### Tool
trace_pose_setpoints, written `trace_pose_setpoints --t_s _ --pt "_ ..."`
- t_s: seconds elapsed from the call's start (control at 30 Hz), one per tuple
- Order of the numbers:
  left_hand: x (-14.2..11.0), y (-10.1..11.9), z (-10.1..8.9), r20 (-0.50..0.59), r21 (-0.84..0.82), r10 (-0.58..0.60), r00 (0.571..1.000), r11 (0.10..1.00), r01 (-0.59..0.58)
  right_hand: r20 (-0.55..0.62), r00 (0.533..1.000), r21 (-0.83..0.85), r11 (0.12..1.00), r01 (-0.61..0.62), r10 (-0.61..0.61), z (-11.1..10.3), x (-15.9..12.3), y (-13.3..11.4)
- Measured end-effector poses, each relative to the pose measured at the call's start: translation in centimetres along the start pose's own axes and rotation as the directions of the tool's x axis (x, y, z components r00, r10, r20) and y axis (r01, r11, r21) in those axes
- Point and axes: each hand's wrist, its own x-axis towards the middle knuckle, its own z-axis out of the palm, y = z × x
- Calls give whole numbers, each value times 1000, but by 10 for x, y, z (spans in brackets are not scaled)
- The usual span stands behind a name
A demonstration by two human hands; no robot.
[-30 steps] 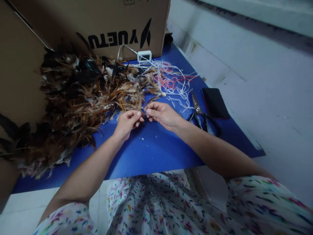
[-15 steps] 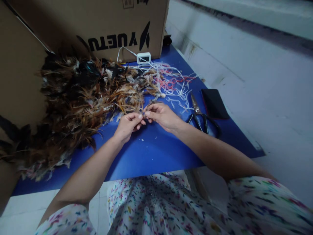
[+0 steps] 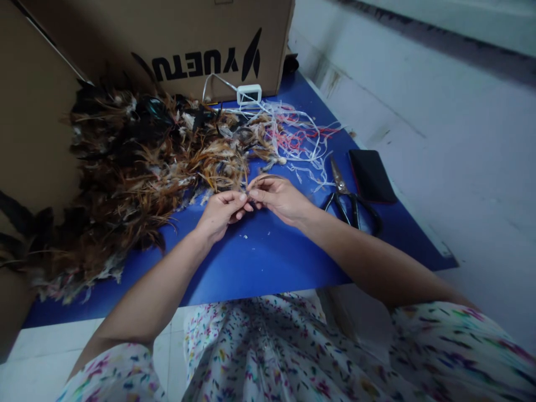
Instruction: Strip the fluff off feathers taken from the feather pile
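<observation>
Feathers, brown and black, lie heaped on the left of the blue bench. On their near side, the right hand pinches a slim dark feather; the left hand, nearly touching, is pinched narrow, its contents unclear. Scissors lie farther right.

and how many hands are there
2: the left hand and the right hand, meeting at the fingertips over the blue table, near the feathers. I see no sign of others.
</observation>
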Motion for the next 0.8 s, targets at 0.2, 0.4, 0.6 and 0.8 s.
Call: trace_pose_setpoints --t_s 0.2,0.4,0.6,0.8 --pt "0 1 -1 29 7 4 1000 1000 -4 0 1000 7 1000 11 -11 1 -1 4" --pt "0 2 -2 49 33 0 999 999 -2 12 1000 13 1000 7 -7 1 0 5" --pt "0 1 -2 15 72 40 999 997 -41 33 999 -7 1000 3 -3 0 0 5" --pt "1 1 -4 -48 104 80 996 992 -74 11 1000 -43 999 -8 8 -1 0 5"
